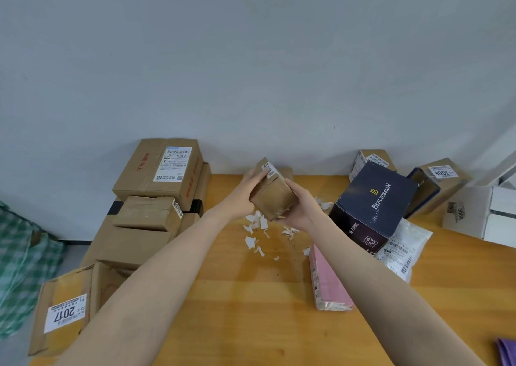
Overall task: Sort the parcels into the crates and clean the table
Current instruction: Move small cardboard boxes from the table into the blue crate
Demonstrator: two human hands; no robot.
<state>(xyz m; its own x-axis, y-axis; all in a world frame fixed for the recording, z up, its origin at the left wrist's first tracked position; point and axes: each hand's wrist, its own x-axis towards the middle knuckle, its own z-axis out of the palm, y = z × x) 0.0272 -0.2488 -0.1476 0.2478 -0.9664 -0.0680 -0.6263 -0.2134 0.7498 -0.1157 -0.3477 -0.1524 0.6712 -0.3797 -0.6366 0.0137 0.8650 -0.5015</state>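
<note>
A small brown cardboard parcel (273, 191) with a white label near its top is lifted above the wooden table (251, 296), tilted. My left hand (245, 195) grips its left side, fingers curled over the top near the label. My right hand (297, 205) holds its right and lower side. Torn white paper scraps (255, 226) lie on the table right under the parcel.
Stacked brown boxes (159, 170) stand left of the table, one labelled 2017 (65, 310). A dark blue box (374, 204), a pink flat parcel (328, 284), a white poly mailer (405, 248) and several more boxes (444, 176) crowd the right. A green checked bag (22, 268) sits far left.
</note>
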